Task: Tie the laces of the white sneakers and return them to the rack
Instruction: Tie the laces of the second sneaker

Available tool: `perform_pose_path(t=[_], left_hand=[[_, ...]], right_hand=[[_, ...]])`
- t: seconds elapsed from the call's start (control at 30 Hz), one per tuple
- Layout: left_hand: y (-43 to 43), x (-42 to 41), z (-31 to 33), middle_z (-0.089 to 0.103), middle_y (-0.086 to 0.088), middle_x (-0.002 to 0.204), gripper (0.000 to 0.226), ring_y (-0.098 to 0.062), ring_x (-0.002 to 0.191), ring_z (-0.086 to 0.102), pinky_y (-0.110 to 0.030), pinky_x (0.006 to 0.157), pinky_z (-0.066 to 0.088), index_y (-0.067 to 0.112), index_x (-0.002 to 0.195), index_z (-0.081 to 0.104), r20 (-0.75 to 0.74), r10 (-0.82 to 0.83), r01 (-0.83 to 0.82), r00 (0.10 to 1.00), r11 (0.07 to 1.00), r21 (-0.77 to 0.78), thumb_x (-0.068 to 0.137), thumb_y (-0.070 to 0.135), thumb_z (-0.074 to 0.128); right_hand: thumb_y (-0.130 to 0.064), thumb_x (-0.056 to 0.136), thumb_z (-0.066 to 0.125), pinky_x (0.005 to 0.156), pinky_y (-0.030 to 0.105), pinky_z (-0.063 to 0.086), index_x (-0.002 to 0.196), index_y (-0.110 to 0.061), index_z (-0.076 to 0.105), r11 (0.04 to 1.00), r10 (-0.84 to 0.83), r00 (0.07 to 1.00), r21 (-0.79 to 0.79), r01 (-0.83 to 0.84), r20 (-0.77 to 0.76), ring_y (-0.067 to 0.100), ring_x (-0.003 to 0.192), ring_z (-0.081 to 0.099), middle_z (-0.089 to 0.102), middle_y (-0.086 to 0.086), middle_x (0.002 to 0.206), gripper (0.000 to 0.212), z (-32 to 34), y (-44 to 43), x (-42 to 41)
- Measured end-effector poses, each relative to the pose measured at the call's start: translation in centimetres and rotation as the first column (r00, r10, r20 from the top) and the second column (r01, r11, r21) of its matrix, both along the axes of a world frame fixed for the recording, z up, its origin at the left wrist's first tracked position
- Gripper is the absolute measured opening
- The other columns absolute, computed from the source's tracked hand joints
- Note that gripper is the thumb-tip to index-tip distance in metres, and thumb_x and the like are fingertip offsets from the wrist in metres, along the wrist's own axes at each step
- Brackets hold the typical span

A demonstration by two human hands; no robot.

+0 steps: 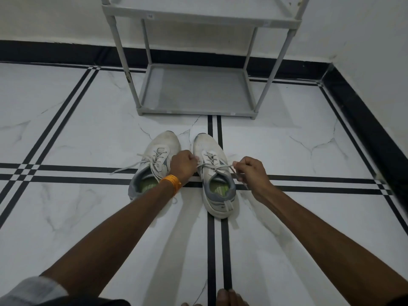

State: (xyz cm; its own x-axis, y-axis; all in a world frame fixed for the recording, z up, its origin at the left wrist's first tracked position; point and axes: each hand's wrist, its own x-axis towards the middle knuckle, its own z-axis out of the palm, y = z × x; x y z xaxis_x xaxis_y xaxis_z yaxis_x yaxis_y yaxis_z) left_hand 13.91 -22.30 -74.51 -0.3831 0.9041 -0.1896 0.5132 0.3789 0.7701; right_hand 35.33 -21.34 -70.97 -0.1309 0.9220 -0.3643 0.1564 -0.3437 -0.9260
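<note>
Head view: on the floor [66, 140] before the empty rack [196, 111], the right sneaker's lace [217, 167] is pinched taut by left hand [183, 165] and right hand [251, 172]; no knot is formed. The left sneaker [154, 162] lies untied.

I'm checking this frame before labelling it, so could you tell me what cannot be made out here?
- Head view: the left hand hides its lace end and part of the left sneaker.
- The right sneaker knot stage is too small to read.
- The rack top is cut off by the upper edge.
</note>
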Motion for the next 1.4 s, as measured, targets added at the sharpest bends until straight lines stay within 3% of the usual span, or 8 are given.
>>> perform_pose_path(t=[0.13, 0.43, 0.6, 0.83, 1.03, 1.17, 1.23, 1.4], left_hand=[[0.0, 0.0, 1.5, 0.069, -0.009, 0.071, 0.022, -0.018, 0.061, 0.064, -0.022, 0.050, 0.051, 0.009, 0.075, 0.062, 0.471, 0.033, -0.073, 0.881, 0.995, 0.066, 0.093, 0.021, 0.064], [-0.3, -2.5, 3.1, 0.070, -0.006, 0.083, 0.028, -0.009, 0.060, 0.060, -0.016, 0.047, 0.043, 0.008, 0.106, 0.062, 0.658, -0.169, 0.198, 0.734, 0.980, 0.031, 0.084, 0.015, 0.076], [0.4, -3.0, 2.2, 0.058, -0.001, 0.084, 0.008, -0.006, 0.050, 0.040, -0.013, 0.036, 0.028, 0.014, 0.100, 0.060, 0.787, -0.128, 0.346, 0.604, 0.931, -0.114, 0.093, 0.014, 0.064], [-0.3, -2.9, 3.7, 0.066, -0.005, 0.072, 0.026, -0.012, 0.050, 0.062, -0.017, 0.043, 0.044, 0.002, 0.100, 0.065, 0.374, -0.463, 0.533, 0.803, 0.839, -0.105, 0.080, 0.010, 0.079], [-0.1, -2.3, 3.1, 0.073, -0.013, 0.070, 0.013, -0.019, 0.053, 0.072, -0.025, 0.050, 0.059, 0.002, 0.081, 0.062, 0.204, -0.127, 0.138, 0.971, 0.989, -0.044, 0.081, 0.004, 0.075], [-0.6, -2.1, 1.5, 0.072, -0.019, 0.068, 0.017, -0.028, 0.058, 0.074, -0.038, 0.062, 0.064, 0.002, 0.072, 0.059, 0.163, -0.062, 0.076, 0.985, 0.994, -0.084, 0.081, 0.000, 0.074], [-0.5, -2.2, 1.1, 0.072, -0.017, 0.064, 0.019, -0.029, 0.057, 0.074, -0.040, 0.063, 0.064, 0.004, 0.069, 0.059, 0.120, -0.074, 0.084, 0.990, 0.993, -0.081, 0.079, 0.000, 0.075], [-0.4, -2.1, 0.8, 0.068, -0.009, 0.057, 0.021, -0.027, 0.054, 0.073, -0.040, 0.061, 0.063, 0.006, 0.067, 0.058, 0.068, -0.066, 0.071, 0.995, 0.994, -0.077, 0.079, -0.001, 0.074]], right_hand=[[-0.002, 0.090, 0.063, 0.058, 0.027, 0.048, 0.066, -0.007, 0.055, 0.996, -0.005, 0.979, -0.087, -0.013, -0.206, 0.018, 0.062, 0.056, 0.061, 0.014, 0.071, 0.026, 0.5, 0.2, -1.1], [0.008, 0.083, 0.063, 0.073, 0.037, 0.058, 0.074, -0.006, 0.056, 0.990, -0.098, 0.981, -0.115, 0.080, -0.169, 0.021, 0.065, 0.068, 0.070, 0.019, 0.078, 0.018, 0.1, 0.8, -0.1], [0.003, 0.085, 0.062, 0.055, 0.019, 0.049, 0.085, -0.004, 0.075, 0.997, 0.073, 0.987, -0.013, -0.072, 0.144, 0.012, 0.060, 0.060, 0.070, 0.005, 0.071, 0.014, 0.3, 1.1, -0.2], [-0.011, 0.089, 0.064, 0.066, 0.028, 0.055, 0.083, -0.008, 0.073, 0.856, 0.161, 0.741, 0.281, -0.433, 0.652, 0.016, 0.065, 0.069, 0.071, 0.003, 0.069, 0.011, 0.6, 1.2, -0.1], [-0.008, 0.089, 0.051, 0.057, 0.033, 0.037, 0.089, -0.003, 0.056, 0.701, 0.063, 0.331, 0.195, -0.686, 0.941, 0.034, 0.064, 0.053, 0.064, 0.017, 0.077, 0.007, 1.2, 1.0, -0.1], [-0.007, 0.087, 0.051, 0.059, 0.031, 0.036, 0.082, -0.004, 0.056, 0.797, 0.052, 0.411, 0.210, -0.566, 0.910, 0.032, 0.064, 0.052, 0.061, 0.014, 0.072, 0.007, 0.3, 0.4, 0.0], [-0.005, 0.086, 0.052, 0.056, 0.028, 0.043, 0.078, 0.000, 0.063, 0.928, 0.018, 0.606, 0.212, -0.307, 0.795, 0.026, 0.058, 0.061, 0.068, 0.013, 0.067, 0.015, -0.2, 0.6, 0.5], [0.005, 0.084, 0.046, 0.035, 0.016, 0.030, 0.063, 0.000, 0.059, 0.928, -0.215, 0.937, -0.241, 0.284, 0.277, 0.015, 0.036, 0.041, 0.061, 0.013, 0.055, 0.025, -1.2, 0.4, 0.9]])
